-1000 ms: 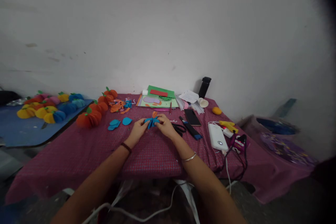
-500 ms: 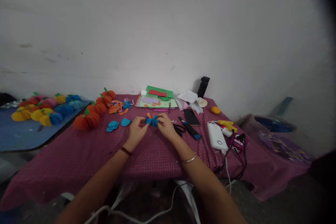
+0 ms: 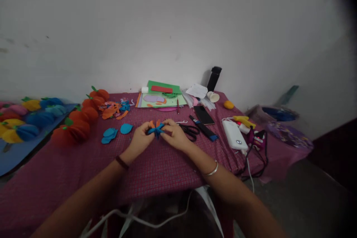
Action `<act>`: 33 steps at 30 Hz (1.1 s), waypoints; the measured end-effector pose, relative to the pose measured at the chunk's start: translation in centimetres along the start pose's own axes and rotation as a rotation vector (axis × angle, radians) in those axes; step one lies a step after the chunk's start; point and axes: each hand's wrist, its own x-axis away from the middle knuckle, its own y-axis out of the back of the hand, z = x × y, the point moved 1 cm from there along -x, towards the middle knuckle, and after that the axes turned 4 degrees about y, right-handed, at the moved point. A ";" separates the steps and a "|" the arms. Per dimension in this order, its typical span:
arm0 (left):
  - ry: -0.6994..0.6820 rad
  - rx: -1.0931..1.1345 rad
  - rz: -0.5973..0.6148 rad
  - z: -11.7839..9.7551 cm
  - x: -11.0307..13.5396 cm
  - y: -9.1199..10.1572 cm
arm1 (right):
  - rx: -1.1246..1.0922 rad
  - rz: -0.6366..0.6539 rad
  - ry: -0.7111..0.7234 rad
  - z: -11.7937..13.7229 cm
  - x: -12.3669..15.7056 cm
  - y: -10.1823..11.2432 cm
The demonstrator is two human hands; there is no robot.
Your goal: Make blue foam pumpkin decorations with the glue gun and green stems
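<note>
Blue and orange are standing out against magenta check.
The folded piece (image 3: 156,131) is showing blue with orange tips, and the teardrop cut-out (image 3: 126,128) is matching that blue. The pumpkin shapes (image 3: 73,133) are displaying orange with green tops (image 3: 68,121). On the cloth (image 3: 164,171), a fine check is running through the magenta (its lines are looking faint toward the sides). The strip (image 3: 161,89) is showing red, the sheet (image 3: 176,89) green, the bottle (image 3: 213,79) black, the power bank (image 3: 233,134) white.
</note>
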 end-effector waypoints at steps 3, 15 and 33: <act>0.092 0.068 0.158 0.3 0.4 1.4 | -0.161 -0.091 -0.042 0.6 -0.1 0.5; -0.060 0.104 0.265 -1.3 1.6 3.5 | -0.316 0.083 -0.012 2.5 -0.6 0.7; 0.094 -0.121 -0.113 0.4 1.7 3.0 | -0.296 -0.104 -0.181 2.5 -0.5 -0.8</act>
